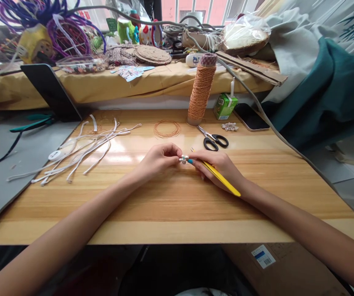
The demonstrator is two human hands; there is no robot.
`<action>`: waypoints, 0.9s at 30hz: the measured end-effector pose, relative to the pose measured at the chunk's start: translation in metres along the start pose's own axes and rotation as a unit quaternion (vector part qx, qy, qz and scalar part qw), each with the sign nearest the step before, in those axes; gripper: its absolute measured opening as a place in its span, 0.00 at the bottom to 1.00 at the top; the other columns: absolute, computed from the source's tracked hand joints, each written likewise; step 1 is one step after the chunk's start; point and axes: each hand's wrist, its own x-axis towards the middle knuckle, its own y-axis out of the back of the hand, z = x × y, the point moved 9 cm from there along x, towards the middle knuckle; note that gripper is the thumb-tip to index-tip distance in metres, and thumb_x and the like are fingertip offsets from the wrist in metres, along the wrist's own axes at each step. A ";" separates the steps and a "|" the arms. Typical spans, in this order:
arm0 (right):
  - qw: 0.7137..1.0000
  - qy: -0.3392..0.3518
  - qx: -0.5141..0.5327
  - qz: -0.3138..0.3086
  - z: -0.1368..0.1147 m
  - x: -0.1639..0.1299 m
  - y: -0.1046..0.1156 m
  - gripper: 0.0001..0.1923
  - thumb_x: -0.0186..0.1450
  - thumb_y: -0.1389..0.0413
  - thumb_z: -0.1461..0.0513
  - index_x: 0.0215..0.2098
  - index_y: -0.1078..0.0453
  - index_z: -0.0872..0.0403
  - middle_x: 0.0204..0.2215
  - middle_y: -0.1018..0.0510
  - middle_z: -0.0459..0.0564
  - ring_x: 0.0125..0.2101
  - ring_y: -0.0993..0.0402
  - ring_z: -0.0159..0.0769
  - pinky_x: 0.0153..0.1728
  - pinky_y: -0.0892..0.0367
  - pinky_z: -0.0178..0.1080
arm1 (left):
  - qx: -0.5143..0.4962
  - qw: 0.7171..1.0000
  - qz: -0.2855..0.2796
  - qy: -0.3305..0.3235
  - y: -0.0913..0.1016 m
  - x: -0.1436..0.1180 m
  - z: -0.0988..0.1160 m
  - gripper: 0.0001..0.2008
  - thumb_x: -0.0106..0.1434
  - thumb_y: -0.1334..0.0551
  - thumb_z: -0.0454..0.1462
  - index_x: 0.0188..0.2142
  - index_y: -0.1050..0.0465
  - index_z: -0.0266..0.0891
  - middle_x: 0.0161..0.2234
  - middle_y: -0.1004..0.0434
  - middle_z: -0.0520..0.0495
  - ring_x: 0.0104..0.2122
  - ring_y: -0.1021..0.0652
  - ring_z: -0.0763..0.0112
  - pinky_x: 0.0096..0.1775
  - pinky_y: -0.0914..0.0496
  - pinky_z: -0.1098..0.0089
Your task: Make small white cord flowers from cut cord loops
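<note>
Both forearms run off the lower edge, meeting mid-table (pixel 164 213), where the left hand (pixel 160 158) pinches a small whitish piece (pixel 183 159), too tiny to identify, against the blue tip of a yellow tool (pixel 220 177) gripped in the right hand (pixel 218 166). Beyond lie scissors (pixel 214 140), a thin cord coil (pixel 166 128) and a twine spool (pixel 201 88); the cluttered shelf (pixel 103 84) behind is partly cut off.

Both hands (pixel 189 162) fingertip to fingertip

Single head-worn view, looking forward and down — close over the wooden table (pixel 177 213), cluttered shelf (pixel 103 84) beyond
</note>
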 end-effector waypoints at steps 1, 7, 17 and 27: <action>1.000 -0.006 0.001 0.003 0.001 0.000 0.000 0.12 0.62 0.53 0.61 0.38 0.29 0.55 0.17 0.33 0.43 0.16 0.39 0.25 0.22 0.40 0.32 | -0.011 1.000 -0.007 0.000 0.000 0.001 0.000 0.04 0.52 0.42 0.33 0.30 0.32 0.34 0.28 0.28 0.51 0.28 0.28 0.77 0.32 0.34 0.74; 0.993 -0.100 0.048 0.047 0.016 -0.002 0.007 0.14 0.62 0.53 0.56 0.40 0.31 0.55 0.17 0.35 0.41 0.14 0.39 0.24 0.19 0.41 0.30 | 0.015 1.000 0.006 0.006 0.003 0.000 0.004 0.09 0.53 0.41 0.36 0.35 0.30 0.34 0.35 0.26 0.46 0.35 0.26 0.72 0.38 0.33 0.70; 0.996 -0.082 -0.001 0.016 0.013 0.002 0.002 0.13 0.61 0.52 0.57 0.39 0.32 0.54 0.17 0.34 0.42 0.17 0.39 0.26 0.23 0.42 0.31 | 0.085 0.996 0.022 0.003 0.003 -0.003 0.008 0.08 0.55 0.43 0.37 0.31 0.30 0.33 0.30 0.26 0.47 0.29 0.26 0.73 0.32 0.32 0.71; 0.995 -0.100 0.014 -0.009 0.012 0.003 -0.002 0.13 0.62 0.53 0.58 0.36 0.30 0.55 0.16 0.34 0.42 0.17 0.39 0.26 0.23 0.42 0.31 | 0.064 0.994 0.061 -0.067 0.003 -0.006 0.013 0.08 0.57 0.45 0.34 0.36 0.33 0.34 0.30 0.26 0.49 0.27 0.28 0.77 0.32 0.33 0.73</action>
